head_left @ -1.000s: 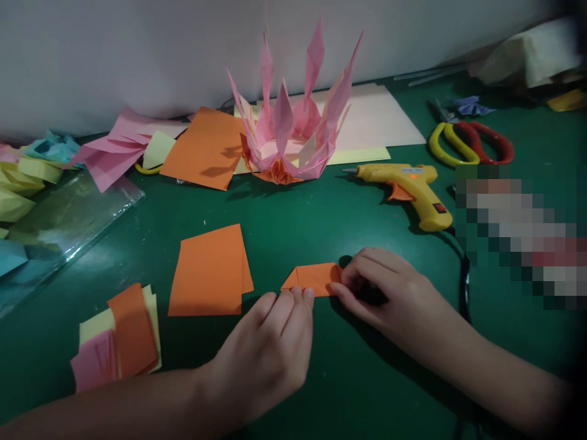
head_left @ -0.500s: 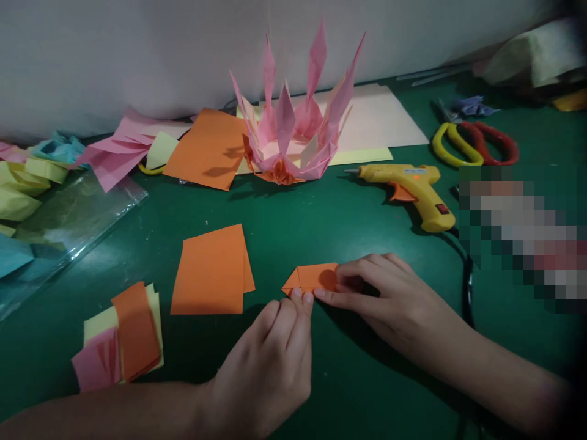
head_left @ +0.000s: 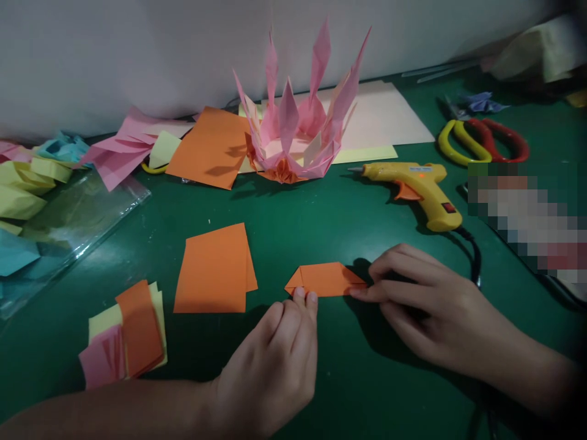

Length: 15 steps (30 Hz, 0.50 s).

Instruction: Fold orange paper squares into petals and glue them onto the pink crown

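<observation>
A small folded orange paper [head_left: 323, 279] lies on the green table, pointed at its left end, with flaps folded at both ends. My left hand [head_left: 279, 360] is closed, its fingertips pressed on the paper's near edge toward the left. At the paper's right tip is my right hand [head_left: 422, 299], thumb on the tip and fingers bent close together above it. Left of the fold are two overlapping orange paper squares [head_left: 213, 272]. Beyond it stands a pink folded-paper piece [head_left: 316, 162] with tall pointed petals and an orange part at the front.
A yellow glue gun [head_left: 428, 189] with a black cord lies at the right, near red-and-yellow-handled scissors [head_left: 498, 140]. Small orange, pink and yellow papers [head_left: 140, 330] lie by my left forearm. A clear plastic bag [head_left: 101, 226] and coloured papers are at the left.
My right hand has slid right along the folded paper to its right tip, uncovering that end. My left hand keeps its place on the near edge. The view has shifted slightly.
</observation>
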Available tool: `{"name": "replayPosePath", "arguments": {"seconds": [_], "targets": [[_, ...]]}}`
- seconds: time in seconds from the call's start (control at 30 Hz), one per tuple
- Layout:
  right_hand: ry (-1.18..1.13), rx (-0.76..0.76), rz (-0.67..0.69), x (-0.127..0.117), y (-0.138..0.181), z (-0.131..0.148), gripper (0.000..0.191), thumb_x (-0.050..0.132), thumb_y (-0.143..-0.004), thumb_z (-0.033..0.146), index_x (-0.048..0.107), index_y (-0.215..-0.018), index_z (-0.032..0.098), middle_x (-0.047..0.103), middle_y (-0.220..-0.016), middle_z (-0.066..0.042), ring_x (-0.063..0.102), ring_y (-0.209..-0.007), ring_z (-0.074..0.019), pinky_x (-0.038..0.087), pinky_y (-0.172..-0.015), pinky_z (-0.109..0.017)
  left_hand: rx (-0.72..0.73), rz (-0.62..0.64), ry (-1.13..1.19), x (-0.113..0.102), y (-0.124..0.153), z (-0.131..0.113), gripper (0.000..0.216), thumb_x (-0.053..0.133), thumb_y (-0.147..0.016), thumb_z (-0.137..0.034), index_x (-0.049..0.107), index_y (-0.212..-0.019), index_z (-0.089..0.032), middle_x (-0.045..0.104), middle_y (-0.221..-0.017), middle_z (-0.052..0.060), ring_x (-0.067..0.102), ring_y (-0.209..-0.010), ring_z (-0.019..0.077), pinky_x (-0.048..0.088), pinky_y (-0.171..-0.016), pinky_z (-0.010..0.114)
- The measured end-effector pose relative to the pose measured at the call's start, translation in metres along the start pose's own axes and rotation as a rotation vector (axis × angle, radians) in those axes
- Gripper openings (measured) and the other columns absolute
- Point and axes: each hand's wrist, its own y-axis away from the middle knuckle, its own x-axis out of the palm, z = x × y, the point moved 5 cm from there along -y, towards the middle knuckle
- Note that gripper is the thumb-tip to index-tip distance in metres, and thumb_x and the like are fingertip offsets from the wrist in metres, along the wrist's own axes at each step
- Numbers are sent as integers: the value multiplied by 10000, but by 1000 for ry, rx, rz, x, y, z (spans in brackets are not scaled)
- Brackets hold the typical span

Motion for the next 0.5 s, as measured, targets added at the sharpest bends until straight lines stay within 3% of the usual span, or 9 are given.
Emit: {"name": "replayPosePath", "arguments": {"seconds": [0.1, 0.17, 0.27, 0.5], "targets": [[15, 26, -40, 1, -4, 1, 174, 493, -814, 96, 603, -774, 224, 562, -758, -41, 538, -699, -174, 447, -602, -311, -18, 2, 36, 1, -2, 3, 356, 479, -821, -40, 609, -1152, -11, 709, -1029, 117, 626, -854, 163, 451, -790, 282], [64, 133, -114, 1, -7, -3, 146, 505, -854, 159, 602, -942, 223, 600, -824, -54, 577, -754, -188, 472, -652, -317, -25, -12, 89, 3, -3, 5, 357, 439, -833, -29, 606, -1148, -9, 713, -1001, 111, 628, -852, 170, 450, -792, 294], [113, 195, -87, 10, -11, -7, 309, 519, -889, 267, 552, -1188, 195, 622, -924, -81, 601, -844, -204, 496, -703, -319, -48, -64, 173, 5, -5, 8, 363, 388, -832, 2, 617, -1112, -13, 709, -996, 103, 626, -900, 184, 446, -818, 314], [40, 162, -43, 19, -15, -8, 155, 513, -900, 264, 640, -962, 201, 653, -902, -62, 604, -833, -185, 500, -722, -331, -87, -64, 205, 10, -3, 7, 380, 332, -862, -8, 610, -1121, -28, 688, -1087, 110, 623, -1011, 203, 449, -876, 325]]}}
